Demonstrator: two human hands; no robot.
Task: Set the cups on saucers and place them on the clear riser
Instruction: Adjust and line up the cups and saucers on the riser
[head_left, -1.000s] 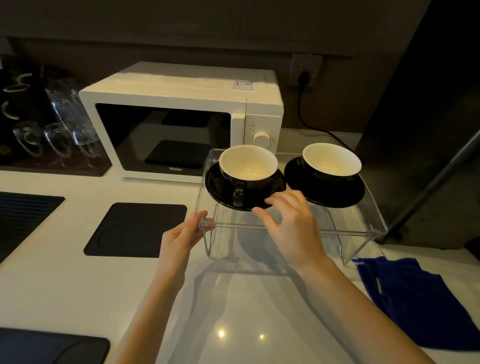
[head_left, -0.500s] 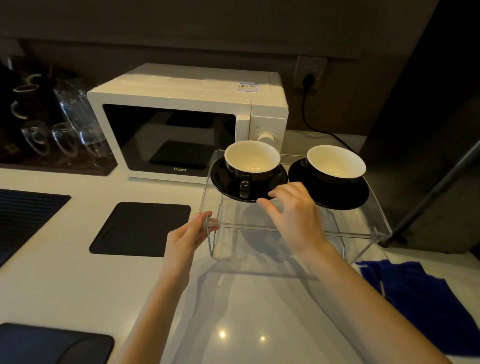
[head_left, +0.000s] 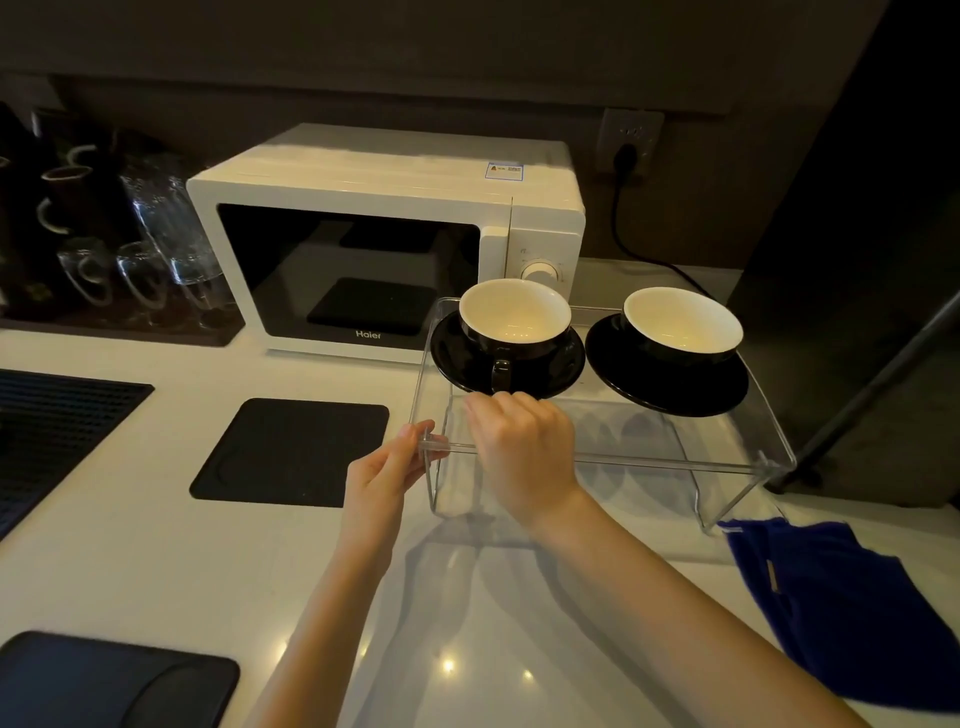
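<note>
Two black cups with cream insides, the left cup (head_left: 514, 325) and the right cup (head_left: 681, 326), sit upright on black saucers (head_left: 670, 387) side by side atop the clear riser (head_left: 675, 457) on the counter (head_left: 156, 545).

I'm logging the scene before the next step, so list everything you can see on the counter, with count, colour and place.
black ceramic cups with cream insides: 2, each on a saucer
round black saucers: 2, side by side on the riser top
clear acrylic riser: 1, transparent, on the counter in front of the microwave
white Haier microwave: 1, against the back wall
square black mats: 2, counter left of riser and near left corner
blue cloth: 1, counter at right
clear drinking glasses: several, far left tray
left hand: pinches the riser's front left corner
right hand: over the riser top, fingertips by the left saucer's near rim; grip unclear
</note>
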